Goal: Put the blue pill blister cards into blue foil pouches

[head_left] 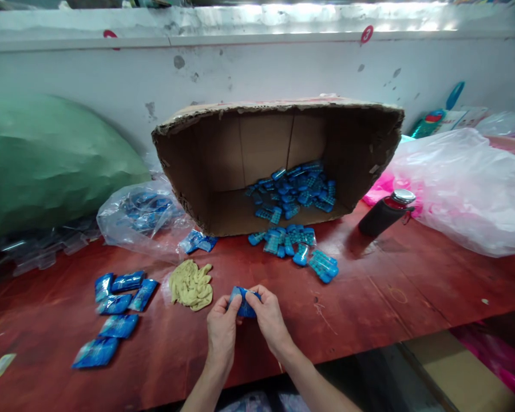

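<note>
Both my left hand (224, 320) and my right hand (268, 312) pinch a small blue plastic packet (245, 308) between thumbs and fingers, above the front part of the red table. What is inside the packet cannot be made out. Just beyond my left hand lies a crumpled yellow-green cloth (191, 285). Further left rest several filled blue packets (118, 326), some overlapping. Ahead of my right hand is a cluster of blue-and-teal pieces in clear wrap (324, 265), spilling from an open cardboard box (223, 214) tipped on its side, which holds many more (300, 186).
A clear plastic bag (143, 214) with blue wrappers stands left of the box, before a large green sack (51, 166). Right of the box are a dark bottle (384, 214) with a silver lid and a big translucent bag (472, 189). The red tabletop (369, 303) ends near my forearms.
</note>
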`<state>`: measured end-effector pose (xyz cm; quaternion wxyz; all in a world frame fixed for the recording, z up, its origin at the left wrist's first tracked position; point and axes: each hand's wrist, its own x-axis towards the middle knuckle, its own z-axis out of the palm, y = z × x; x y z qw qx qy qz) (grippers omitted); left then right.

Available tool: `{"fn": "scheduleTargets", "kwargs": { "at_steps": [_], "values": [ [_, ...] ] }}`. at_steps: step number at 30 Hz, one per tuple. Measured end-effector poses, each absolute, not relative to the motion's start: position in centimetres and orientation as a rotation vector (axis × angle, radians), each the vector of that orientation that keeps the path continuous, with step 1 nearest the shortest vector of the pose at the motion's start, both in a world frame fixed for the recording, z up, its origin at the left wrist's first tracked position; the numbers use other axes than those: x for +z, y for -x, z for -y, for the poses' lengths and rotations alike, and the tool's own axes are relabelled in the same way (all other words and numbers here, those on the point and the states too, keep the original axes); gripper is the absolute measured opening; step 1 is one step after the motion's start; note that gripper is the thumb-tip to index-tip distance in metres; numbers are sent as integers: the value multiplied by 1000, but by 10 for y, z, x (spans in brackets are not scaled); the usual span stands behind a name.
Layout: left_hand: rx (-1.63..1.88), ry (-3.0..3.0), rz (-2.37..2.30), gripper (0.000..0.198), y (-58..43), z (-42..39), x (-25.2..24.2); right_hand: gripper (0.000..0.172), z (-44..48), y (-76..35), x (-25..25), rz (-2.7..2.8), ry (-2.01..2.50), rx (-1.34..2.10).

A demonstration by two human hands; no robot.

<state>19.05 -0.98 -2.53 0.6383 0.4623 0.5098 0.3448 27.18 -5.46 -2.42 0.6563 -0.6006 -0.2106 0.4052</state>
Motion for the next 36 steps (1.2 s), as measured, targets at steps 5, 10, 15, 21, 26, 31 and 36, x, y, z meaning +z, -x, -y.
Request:
{"fn": "scheduleTargets", "kwargs": {
  "at_steps": [5, 10, 15, 21, 26, 31, 36],
  "values": [
    [789, -1079, -1192, 31, -190, 9, -29, 21, 54, -269, -24, 501, 1390, 891],
    [807, -1036, -1166, 33, -191, 9, -28, 22, 53, -268, -27, 510, 1385, 890],
    [748, -919, -1054, 28, -188, 9, -24, 22, 54, -271, -30, 481, 1364, 892],
    [727, -720, -1035, 27, -182, 5, -13, 27, 59, -275, -19, 442, 1223, 982],
    [722, -666, -1015, 28, -182, 6, -12, 27, 60, -273, -19, 434, 1208, 972],
    [659, -700, -999, 27, -181, 7, -12, 22, 60, -274, -24, 484, 1284, 866],
    [649, -677, -1017, 27, -180, 6, -15, 21, 66, -276, -18, 583, 1317, 818]
  ]
}}
